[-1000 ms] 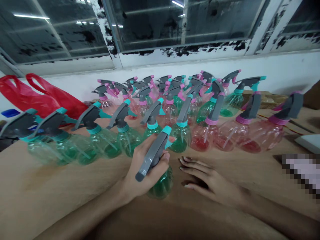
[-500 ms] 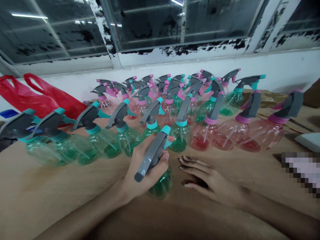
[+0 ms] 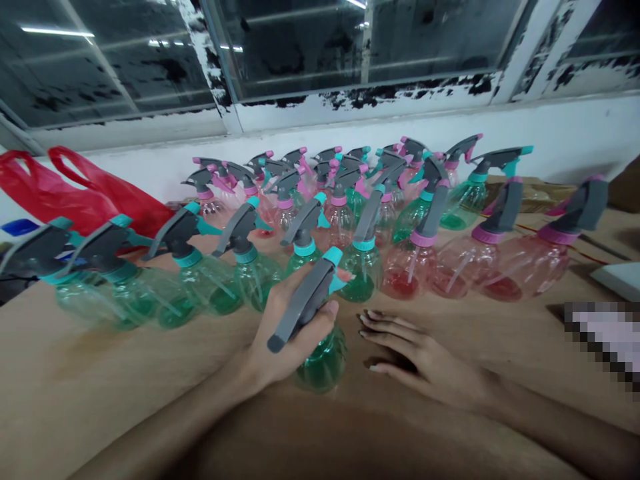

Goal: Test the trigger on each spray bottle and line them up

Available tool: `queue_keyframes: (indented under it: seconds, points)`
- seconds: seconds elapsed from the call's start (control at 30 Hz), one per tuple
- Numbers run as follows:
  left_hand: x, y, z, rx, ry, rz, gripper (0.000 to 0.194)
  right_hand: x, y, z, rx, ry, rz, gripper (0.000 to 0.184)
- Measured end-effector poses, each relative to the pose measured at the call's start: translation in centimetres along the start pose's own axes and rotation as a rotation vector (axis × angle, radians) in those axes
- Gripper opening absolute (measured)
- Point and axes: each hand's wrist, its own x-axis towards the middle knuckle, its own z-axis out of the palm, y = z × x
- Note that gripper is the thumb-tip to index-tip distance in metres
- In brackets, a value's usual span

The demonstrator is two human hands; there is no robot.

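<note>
My left hand is wrapped round the neck of a green spray bottle that stands on the brown table; its grey trigger head with a teal nozzle sticks out above my fingers. My right hand lies flat on the table just right of the bottle, fingers stretched out and holding nothing. Behind both hands stands a front row of green bottles and pink bottles.
Several more pink and green spray bottles crowd the table back to the white wall. A red plastic bag lies at the far left. A white flat object sits at the right edge, with a blurred patch below it.
Nearly nothing has changed; my left hand and the bottle have shifted very slightly, and my right hand stays flat on the table.
</note>
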Motion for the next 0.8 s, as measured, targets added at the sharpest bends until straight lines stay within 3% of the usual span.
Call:
queue_keyframes:
  seconds: [0.27, 0.8]
  points:
    - [-0.30, -0.60, 0.42, -0.031, -0.009, 0.095, 0.029, -0.01, 0.00, -0.12, 0.013, 0.023, -0.003, 0.047]
    - [-0.34, -0.69, 0.61, -0.079, -0.023, 0.021, 0.020, -0.04, 0.02, -0.20, 0.008, 0.005, 0.002, 0.047]
